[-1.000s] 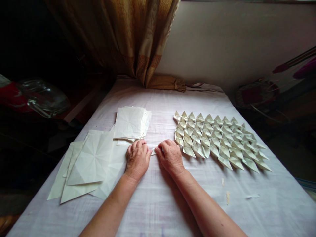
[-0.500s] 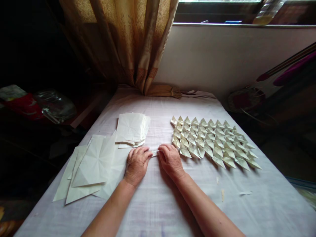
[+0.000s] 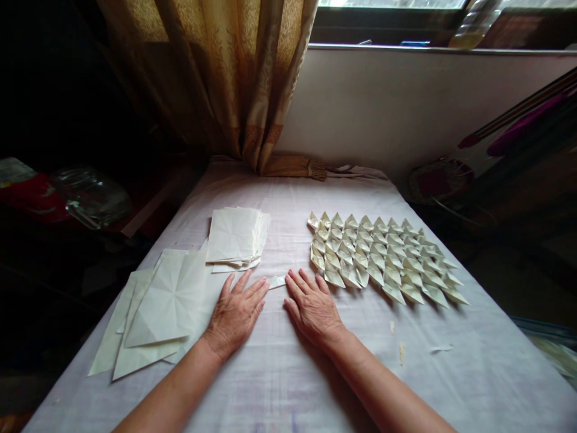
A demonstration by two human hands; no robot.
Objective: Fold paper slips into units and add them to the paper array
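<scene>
Folded paper pieces [image 3: 383, 258]: cream. Creased sheets [image 3: 166, 300]: off-white, radiating fold lines. Bench cloth [image 3: 288, 373]: pale lilac-white. Curtain [image 3: 234, 78]: golden-brown, faint leaf pattern.

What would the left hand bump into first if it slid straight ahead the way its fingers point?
The left hand lies flat, fingers aimed up and a bit right. Going straight on, it would probably meet the small folded paper just past its fingertips first; the stack of paper sheets sits a little left of that line.

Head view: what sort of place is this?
Probably a room at home used for paper folding: a cloth-covered table below a window with a curtain, rows of folded paper pieces, stacks of creased sheets.
</scene>
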